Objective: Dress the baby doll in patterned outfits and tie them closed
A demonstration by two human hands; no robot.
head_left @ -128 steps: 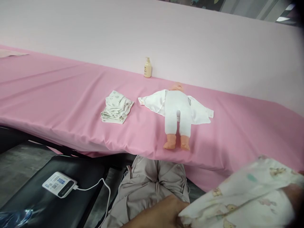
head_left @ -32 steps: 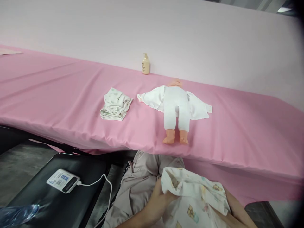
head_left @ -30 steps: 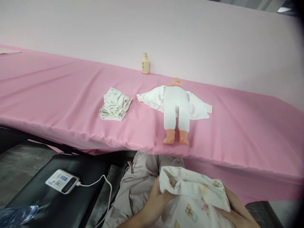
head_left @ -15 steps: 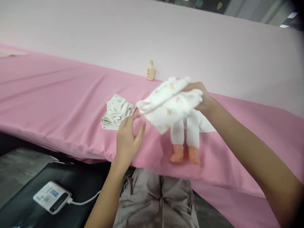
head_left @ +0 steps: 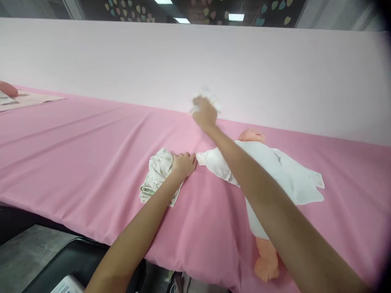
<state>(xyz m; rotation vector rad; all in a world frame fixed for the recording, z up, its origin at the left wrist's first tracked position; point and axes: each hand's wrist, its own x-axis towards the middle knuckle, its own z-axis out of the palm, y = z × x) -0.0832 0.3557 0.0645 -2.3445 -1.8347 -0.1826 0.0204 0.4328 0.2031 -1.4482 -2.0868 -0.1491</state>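
Note:
My right hand [head_left: 205, 114] is stretched far out near the wall, closed on a bunched white printed cloth [head_left: 214, 101] that is blurred by motion. Flat on the bed cover, my left hand [head_left: 183, 164] rests with its fingers out and slightly bent. It lies against the right side of a folded stack of printed baby cloths [head_left: 160, 167]. A baby doll [head_left: 252, 135] in a white garment [head_left: 275, 167] lies on its back to the right. One sleeve of it reaches almost to my left fingers, and my right forearm covers part of its body.
Pink sheeting [head_left: 76, 162] covers the long surface, with a pale wall [head_left: 122, 65] behind it. At the far left lies a light cloth [head_left: 36, 99] with a pinkish rounded object [head_left: 8, 88]. A black chair [head_left: 76, 260] holding a white device [head_left: 67, 285] stands front left.
My right hand has carried the printed cloth from above the doll, away and left toward the wall, uncovering the doll. The pump bottle is now out of sight. My left hand has come down by the stack.

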